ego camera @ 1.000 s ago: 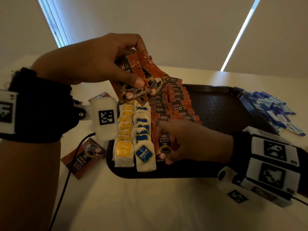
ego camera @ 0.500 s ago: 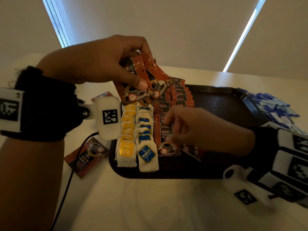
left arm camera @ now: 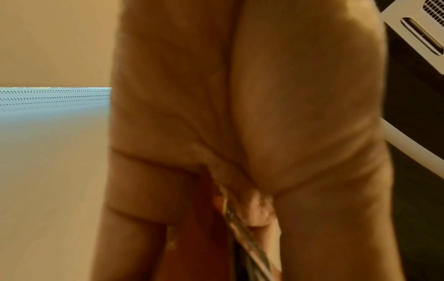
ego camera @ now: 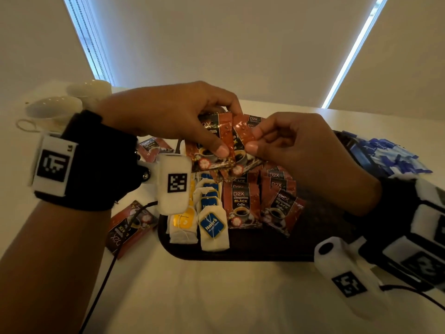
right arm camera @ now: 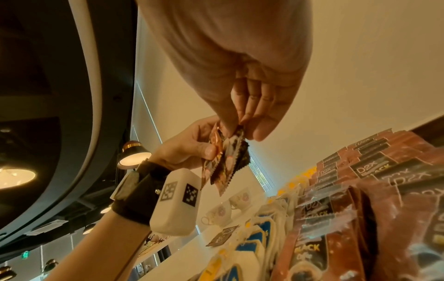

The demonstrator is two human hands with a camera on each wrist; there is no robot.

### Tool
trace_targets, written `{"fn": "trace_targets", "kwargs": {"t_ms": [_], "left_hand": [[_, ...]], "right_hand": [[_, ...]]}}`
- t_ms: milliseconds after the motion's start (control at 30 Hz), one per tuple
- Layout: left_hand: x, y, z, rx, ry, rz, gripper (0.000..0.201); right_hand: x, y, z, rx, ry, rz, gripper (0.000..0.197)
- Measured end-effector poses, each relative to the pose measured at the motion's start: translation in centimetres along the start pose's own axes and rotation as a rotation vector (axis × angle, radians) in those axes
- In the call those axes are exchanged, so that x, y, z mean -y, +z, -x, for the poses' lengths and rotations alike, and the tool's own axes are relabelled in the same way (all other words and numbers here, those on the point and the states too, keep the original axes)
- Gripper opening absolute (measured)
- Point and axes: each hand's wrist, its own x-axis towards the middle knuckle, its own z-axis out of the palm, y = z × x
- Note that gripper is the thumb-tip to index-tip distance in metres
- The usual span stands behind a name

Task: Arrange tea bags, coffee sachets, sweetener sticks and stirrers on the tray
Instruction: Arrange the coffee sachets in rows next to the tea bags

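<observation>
My left hand (ego camera: 228,130) grips a small fan of red coffee sachets (ego camera: 212,141) above the far side of the dark tray (ego camera: 240,254). My right hand (ego camera: 255,139) pinches the rightmost sachet (ego camera: 244,136) of that fan between thumb and fingers. The right wrist view shows the same pinch (right arm camera: 236,131) on the held sachets (right arm camera: 223,161). On the tray lie a yellow-tagged row of tea bags (ego camera: 183,222), a blue-tagged row (ego camera: 212,227) and two rows of coffee sachets (ego camera: 243,206). The left wrist view shows only my blurred palm and a sachet edge (left arm camera: 240,228).
Blue sweetener sticks (ego camera: 390,157) are heaped on the table right of the tray. Loose coffee sachets (ego camera: 127,227) lie on the table left of it. White cups (ego camera: 55,109) stand at the back left. The tray's right part (ego camera: 320,227) is bare.
My right hand left the sachet rows on the tray, rose to the fan in my left hand and took hold of one sachet. A sachet now lies at the front of the second row.
</observation>
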Motion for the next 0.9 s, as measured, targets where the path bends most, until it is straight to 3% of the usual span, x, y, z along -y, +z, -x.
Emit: {"fn": "trace_targets", "kwargs": {"t_ms": [167, 267, 500, 733, 900], "left_hand": [[0.2, -0.4, 0.2, -0.055, -0.017, 0.031, 0.038], [0.1, -0.7, 0.4, -0.106, -0.021, 0.041, 0.042], [0.2, -1.0, 0.8, -0.155, -0.036, 0.057, 0.036], [0.1, -1.0, 0.8, -0.147, -0.053, 0.047, 0.037], [0.2, -1.1, 0.9, -0.148, -0.054, 0.034, 0.039]], "right_hand": [[-0.5, -1.6, 0.8, 0.035, 0.121, -0.041, 0.011], [-1.2, -3.2, 1.7, 0.074, 0.293, -0.115, 0.017], [-3.5, -4.5, 4.7, 0.245, 0.702, -0.068, 0.011], [-3.0, -2.4, 4.5, 0.522, 0.733, -0.066, 0.011], [-2.9, -0.5, 3.2, 0.618, 0.697, -0.022, 0.015]]}}
